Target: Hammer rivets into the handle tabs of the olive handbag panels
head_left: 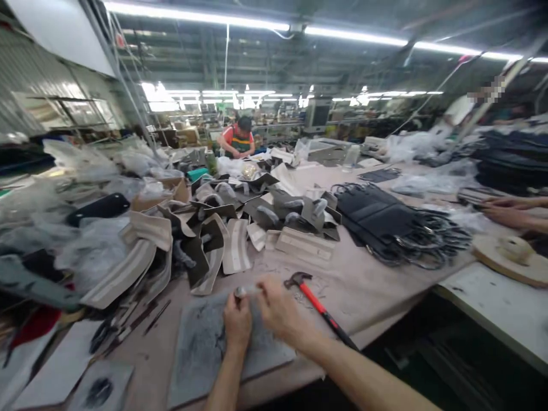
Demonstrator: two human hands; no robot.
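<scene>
Above a grey, scuffed board on the table, my left hand is closed around a short upright metal rod, whose round top shows over the fist. Just to its right, my right hand is closed, its fingers bent together near the rod's top. What it holds, if anything, is blurred and hidden. A claw hammer with a red and black handle lies to the right of my right hand, apart from it. Small dark bits are scattered by the hammer's head.
Grey and beige cut pieces pile up beyond the board. Black bags with handles are stacked at right. Thin tools and plastic bags lie at left. A person works across the table; another person's hands are at far right.
</scene>
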